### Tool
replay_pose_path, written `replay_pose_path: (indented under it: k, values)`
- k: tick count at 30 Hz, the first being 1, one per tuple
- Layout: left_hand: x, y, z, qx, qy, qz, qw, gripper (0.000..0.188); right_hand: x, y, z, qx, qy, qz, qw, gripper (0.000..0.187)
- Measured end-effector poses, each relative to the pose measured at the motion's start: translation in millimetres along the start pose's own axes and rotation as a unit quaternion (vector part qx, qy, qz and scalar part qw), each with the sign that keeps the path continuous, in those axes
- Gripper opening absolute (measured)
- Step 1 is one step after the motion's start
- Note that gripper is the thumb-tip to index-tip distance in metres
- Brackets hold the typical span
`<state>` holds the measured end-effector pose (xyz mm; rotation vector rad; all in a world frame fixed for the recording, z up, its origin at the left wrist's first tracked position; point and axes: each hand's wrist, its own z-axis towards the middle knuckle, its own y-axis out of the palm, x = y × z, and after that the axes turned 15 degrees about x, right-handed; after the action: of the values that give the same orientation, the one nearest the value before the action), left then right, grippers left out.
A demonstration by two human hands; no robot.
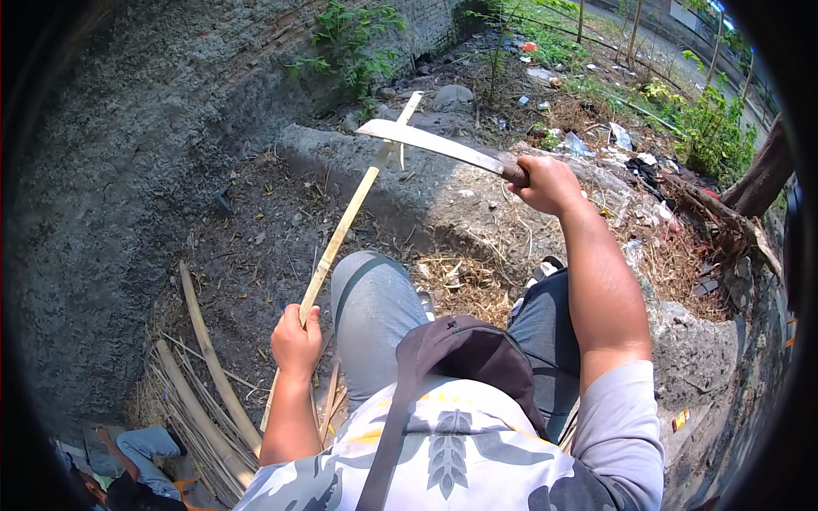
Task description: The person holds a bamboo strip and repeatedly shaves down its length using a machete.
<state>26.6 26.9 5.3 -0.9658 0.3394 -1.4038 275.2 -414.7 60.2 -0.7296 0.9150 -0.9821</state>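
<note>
My left hand [296, 342] is closed round the lower part of a long, pale bamboo strip [348, 220], which slants up and away past my left knee. In my right hand [548, 185] is the dark handle of a machete [447, 146] with a long, slightly curved blade. Near its tip, the blade crosses the upper part of the strip. A thin sliver hangs down from the strip just below the blade. Whether the edge has bitten into the bamboo I cannot tell. The strip's upper end reaches over a low concrete ledge [341, 157].
Bamboo poles and thin strips [200, 375] lie in a pile at my left. A rough wall [102, 213] rises on that side. Another person's leg [145, 456] shows at the lower left. Litter [575, 145], dry grass [456, 281] and a tree trunk [763, 175] lie ahead and right.
</note>
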Motion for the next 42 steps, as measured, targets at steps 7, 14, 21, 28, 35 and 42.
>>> replay_pose_path:
  k: [7,14,21,28,35,42]
  values:
    - [-0.3,3.4,0.7,-0.034,-0.016,-0.055,0.998,0.032,-32.1,-2.5,-4.6,-0.051,-0.106,-0.011,0.993,0.031]
    - [-40.9,19.4,-12.2,-0.172,-0.212,-0.331,0.903,0.038,-13.5,6.7,-1.3,0.026,-0.058,0.051,0.997,0.032]
    - [-48.3,15.4,-4.8,-0.178,-0.32,-0.408,0.836,0.038,9.2,-8.2,-2.1,-0.015,0.024,-0.053,0.998,0.03]
    - [-49.2,22.2,-10.2,-0.186,-0.23,-0.339,0.893,0.039,-4.1,-9.7,-2.2,-0.066,0.01,-0.048,0.997,0.031]
    - [-40.4,19.7,-9.1,-0.212,-0.27,-0.368,0.864,0.039,-23.4,-10.8,-3.4,-0.132,-0.086,-0.07,0.985,0.029]
    - [-34.9,8.8,-5.5,-0.249,-0.339,-0.387,0.821,0.039,-15.6,-14.9,-2.7,-0.165,-0.041,-0.104,0.98,0.029]
